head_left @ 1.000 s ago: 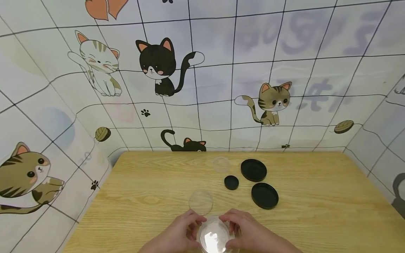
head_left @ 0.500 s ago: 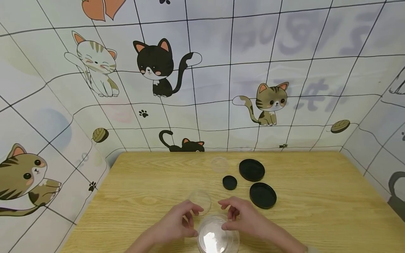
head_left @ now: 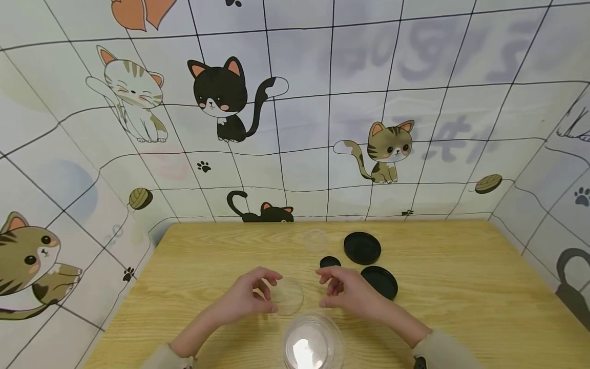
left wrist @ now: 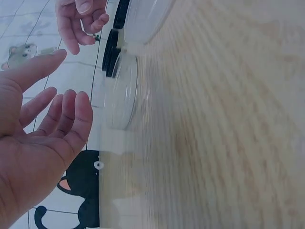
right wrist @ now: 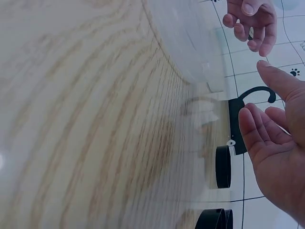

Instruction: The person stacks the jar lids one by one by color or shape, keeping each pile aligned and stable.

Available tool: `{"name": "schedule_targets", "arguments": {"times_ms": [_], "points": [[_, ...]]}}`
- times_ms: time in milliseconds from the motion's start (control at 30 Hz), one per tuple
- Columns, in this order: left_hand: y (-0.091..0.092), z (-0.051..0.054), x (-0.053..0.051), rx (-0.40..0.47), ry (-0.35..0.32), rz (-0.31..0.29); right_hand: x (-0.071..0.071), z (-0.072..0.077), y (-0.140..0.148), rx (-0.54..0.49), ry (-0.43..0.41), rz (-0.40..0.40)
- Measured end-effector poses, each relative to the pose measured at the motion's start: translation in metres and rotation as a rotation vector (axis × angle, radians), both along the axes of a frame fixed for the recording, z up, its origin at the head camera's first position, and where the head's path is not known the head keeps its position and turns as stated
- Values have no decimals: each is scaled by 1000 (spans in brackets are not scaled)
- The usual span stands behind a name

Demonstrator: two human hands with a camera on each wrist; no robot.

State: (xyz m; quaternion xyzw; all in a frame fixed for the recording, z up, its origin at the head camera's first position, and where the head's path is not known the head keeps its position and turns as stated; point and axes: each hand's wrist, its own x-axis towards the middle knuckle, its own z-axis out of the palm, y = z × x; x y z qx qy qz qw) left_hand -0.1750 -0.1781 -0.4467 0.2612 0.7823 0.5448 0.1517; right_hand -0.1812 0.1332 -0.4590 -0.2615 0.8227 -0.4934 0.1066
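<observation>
- Left grip (head_left: 251,294), right grip (head_left: 349,292): empty, fingers loosely parted.
- Clear tub (head_left: 311,342) at counter's (head_left: 198,266) 6 o'clock; clear dish (head_left: 291,297) at tub's 11.
- Risk: dish see-through, edge easily misjudged; left grip might knock it.

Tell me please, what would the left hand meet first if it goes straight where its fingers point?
Probably the right hand, across the gap in the head view; the left hand would likely pass above the clear round dish, though depth is unclear.
</observation>
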Motion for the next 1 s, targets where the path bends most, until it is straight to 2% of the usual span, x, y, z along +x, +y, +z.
{"name": "schedule_targets", "arguments": {"times_ms": [233, 533, 767, 1000], "points": [[-13, -13, -8, -22, 10, 73, -9, -11, -9, -16, -11, 7], [-23, -27, -13, -28, -39, 143, -11, -20, -22, -16, -11, 22], [-20, -35, -16, -1, -94, 151, -16, -27, -33, -7, -23, 34], [-14, -40, -18, 26, -97, 121, -18, -33, -41, 51, 39, 15]]}}
